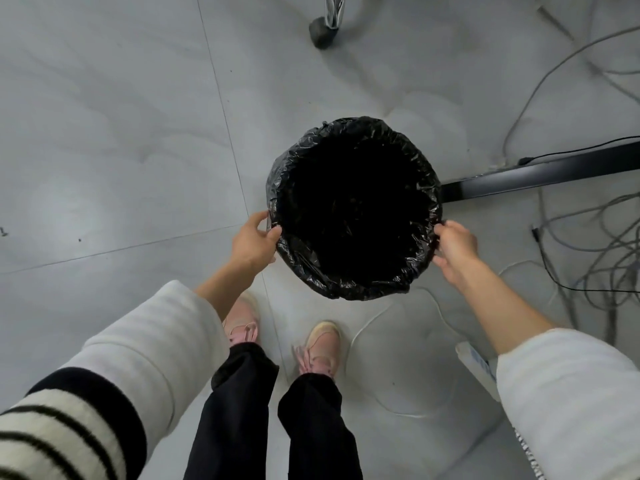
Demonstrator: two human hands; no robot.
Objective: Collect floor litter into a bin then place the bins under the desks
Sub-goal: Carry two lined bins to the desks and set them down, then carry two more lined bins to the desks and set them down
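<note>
- Head view: the round bin (353, 209), lined with a black bag (420, 261), sits in front of the person's feet, beside a black desk foot (540, 173).
- Left hand (254, 242) pinches the rim on the near-left side; right hand (453, 245) curls its fingers over the rim opposite. A two-sided hold suits a level lift or slide, judged as a move toward the desk.
- Bin interior is too dark to confirm litter.
- Floor (114, 133) is pale grey tile with visible joints and a few dark specks at far left.
- Loose cables (595, 244) lie tangled to the right; a chrome chair leg (329, 20) stands beyond the bin.
</note>
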